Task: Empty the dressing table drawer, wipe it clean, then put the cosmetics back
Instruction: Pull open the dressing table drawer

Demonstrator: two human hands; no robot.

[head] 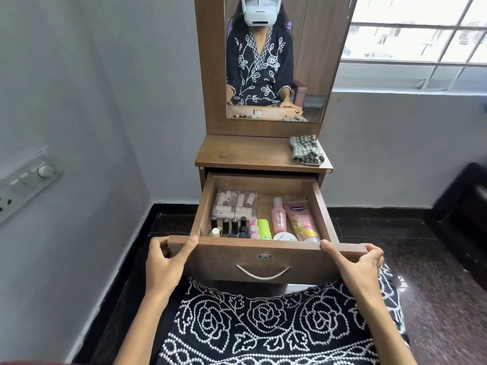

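The brown wooden drawer [263, 255] stands pulled out toward the person, its front panel the nearest part. The left hand [163, 262] grips the panel's left end, thumb over the top edge and fingers curled round the end; the right hand [361, 259] grips the right end the same way. The cosmetics lie just beyond both hands, farther into the drawer. A clear plastic box of pale tubes [235, 204] lies far left, and dark nail-polish bottles [232, 227] stand near left, closest to the left hand. The pink Vaseline tube [303, 221] and pink pump bottle [278, 216] lie right, long axes running near to far, closer to the right hand. A checked grey cloth [307, 150] lies on the surface's right side, beyond the drawer.
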